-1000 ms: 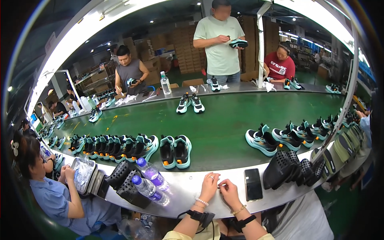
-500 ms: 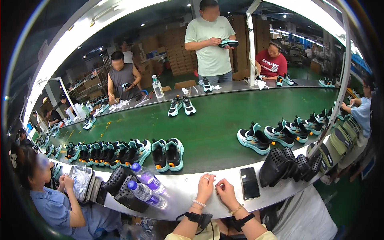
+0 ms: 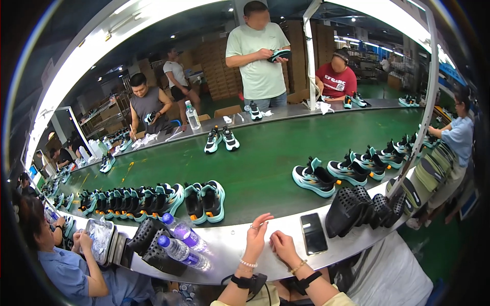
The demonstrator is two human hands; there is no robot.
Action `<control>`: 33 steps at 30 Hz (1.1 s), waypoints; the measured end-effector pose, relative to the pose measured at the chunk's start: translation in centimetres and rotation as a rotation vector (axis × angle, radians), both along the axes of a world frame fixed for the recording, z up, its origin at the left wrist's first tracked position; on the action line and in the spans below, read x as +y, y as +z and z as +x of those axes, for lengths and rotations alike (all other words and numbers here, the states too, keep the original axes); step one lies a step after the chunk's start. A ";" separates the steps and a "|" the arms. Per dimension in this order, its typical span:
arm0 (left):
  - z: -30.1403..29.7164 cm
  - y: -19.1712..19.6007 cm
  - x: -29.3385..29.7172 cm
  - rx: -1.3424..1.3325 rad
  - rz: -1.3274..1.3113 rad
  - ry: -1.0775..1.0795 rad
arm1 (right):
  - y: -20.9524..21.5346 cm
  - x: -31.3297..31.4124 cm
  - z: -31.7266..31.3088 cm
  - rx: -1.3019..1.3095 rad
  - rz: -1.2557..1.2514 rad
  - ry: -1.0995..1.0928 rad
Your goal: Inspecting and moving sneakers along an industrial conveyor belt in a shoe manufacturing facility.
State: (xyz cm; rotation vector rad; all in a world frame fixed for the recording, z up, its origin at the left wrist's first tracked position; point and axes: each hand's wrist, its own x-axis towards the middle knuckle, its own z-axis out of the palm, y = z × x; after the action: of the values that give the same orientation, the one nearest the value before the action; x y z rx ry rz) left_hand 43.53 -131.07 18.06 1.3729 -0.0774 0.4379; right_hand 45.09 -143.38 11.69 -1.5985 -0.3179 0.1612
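My left hand (image 3: pixel 257 233) is raised over the metal ledge, fingers stretched out and nothing in it. Close beside it, my right hand (image 3: pixel 282 245) rests with its fingers curled in, and I see nothing in them. A black smartphone (image 3: pixel 313 233) lies on the ledge just right of my right hand. Left of my left hand, two water bottles with purple caps, a nearer bottle (image 3: pixel 182 252) and a farther bottle (image 3: pixel 190 235), lean over at a slant. Past my hands, a pair of black and mint sneakers (image 3: pixel 205 201) stands on the green belt.
A row of sneakers (image 3: pixel 132 201) runs left along the green belt (image 3: pixel 255 171), and several more sneakers (image 3: pixel 352 168) stand at right. Black perforated holders (image 3: pixel 349 211) sit right of the phone, others (image 3: pixel 155 245) left of the bottles. Co-workers stand or sit around the belt.
My left hand's fingers have straightened and lifted away from my right hand, which stays curled. The view has shifted slightly, so the belt and shoes appear farther left.
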 end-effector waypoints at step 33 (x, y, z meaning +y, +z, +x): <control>-12.4 26.7 -11.2 -0.770 -0.005 -1.029 | 0.4 -3.2 0.8 -0.036 -0.033 0.010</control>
State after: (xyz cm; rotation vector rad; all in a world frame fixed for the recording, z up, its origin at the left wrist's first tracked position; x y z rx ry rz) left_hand 31.16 -142.23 44.80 0.9231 -1.3415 0.0578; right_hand 45.90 -146.55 12.09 -1.6345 -0.3529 0.1460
